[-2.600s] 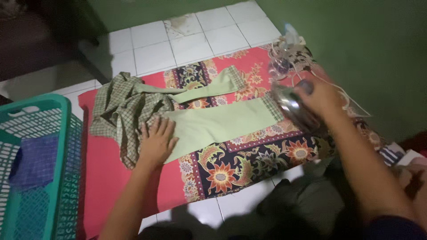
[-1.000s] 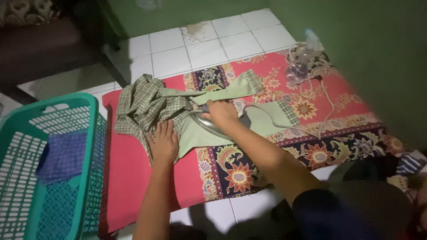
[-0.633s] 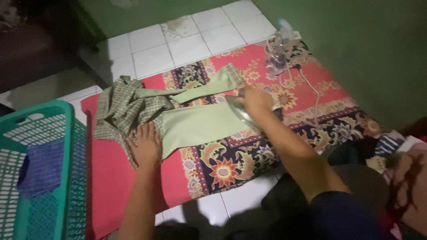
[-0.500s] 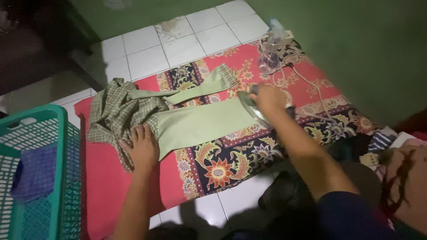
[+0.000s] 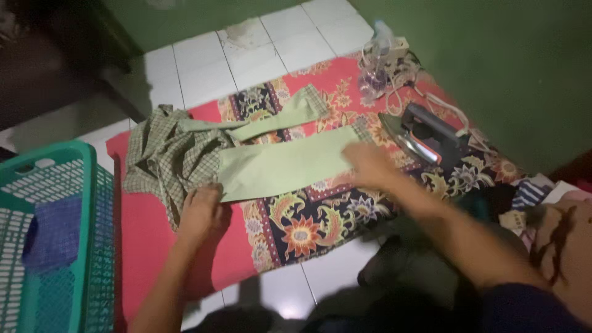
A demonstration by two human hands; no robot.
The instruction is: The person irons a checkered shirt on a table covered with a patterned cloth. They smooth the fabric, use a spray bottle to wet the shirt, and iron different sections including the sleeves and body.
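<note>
Nearest me, both forearms reach out over the red mat (image 5: 148, 246) w/ its flower-print cloth (image 5: 320, 213) spread on the white tile floor. Left arm runs straight up from the bottom edge; left hand (image 5: 200, 209) sits knuckles-up at the near edge of the garment, fingers curled down onto the checked fabric (image 5: 166, 160), pinching or pressing — can't tell which. Right arm comes in from the lower right, bent at the elbow, blurred; right hand (image 5: 370, 165) lies palm-down on the cuff end of the near pale-green sleeve (image 5: 283, 166), fingers look loosely spread and flat, holding nothing. That sleeve lies flat across the cloth; the 2nd sleeve (image 5: 280, 117) angles off just behind it. Just beyond the right hand, apart from it, the iron (image 5: 422, 132) stands tilted on its heel, soleplate showing, cord (image 5: 453, 111) trailing behind. Far end of the mat: a clear spray bottle (image 5: 375, 68). Off to the left, a teal laundry basket (image 5: 86, 185) w/ a blue cloth (image 5: 52, 234) inside.
</note>
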